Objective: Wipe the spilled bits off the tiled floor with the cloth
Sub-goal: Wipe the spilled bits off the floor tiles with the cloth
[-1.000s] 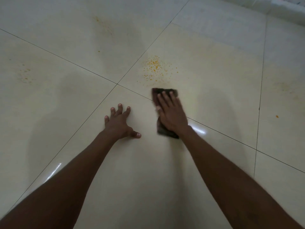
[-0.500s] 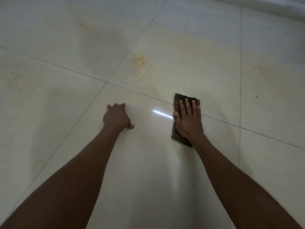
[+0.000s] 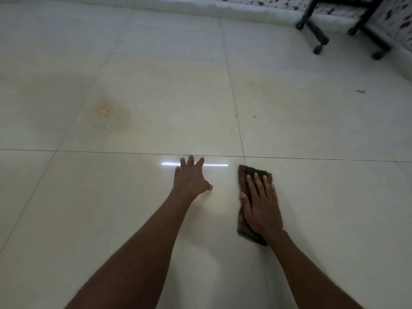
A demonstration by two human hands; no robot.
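Right now the right hand (image 3: 260,204) lies flat, fingers spread, pressing a folded dark brown cloth (image 3: 245,228) onto the glossy cream tiled floor (image 3: 323,208), just below a grout line. The left hand (image 3: 191,178) is planted on the tile beside it, fingers splayed and holding nothing, apparently as a prop; the two hands are near each other but apart.

What is left to wipe lies away from the cloth: a blurred patch of orange-yellow spilled bits (image 3: 104,109) sits well up and to the left on the next tile, and a single small orange crumb (image 3: 254,116) lies beyond the grout line, almost straight ahead of the cloth.

The likely trouble is smearing. The patch already looks hazy and ringed with a yellowish stain, so a flat push across it could spread colour rather than gather it, and bits could lodge in the grout. The shiny tile may also let the bracing palm slide if weight shifts during a long reach to the left.

Farther off, the black wheeled legs of a stand (image 3: 316,34) stand near the speckled wall at the upper right, and a small dark scrap (image 3: 360,91) lies on the floor there. Nothing blocks the path from cloth to either spill.
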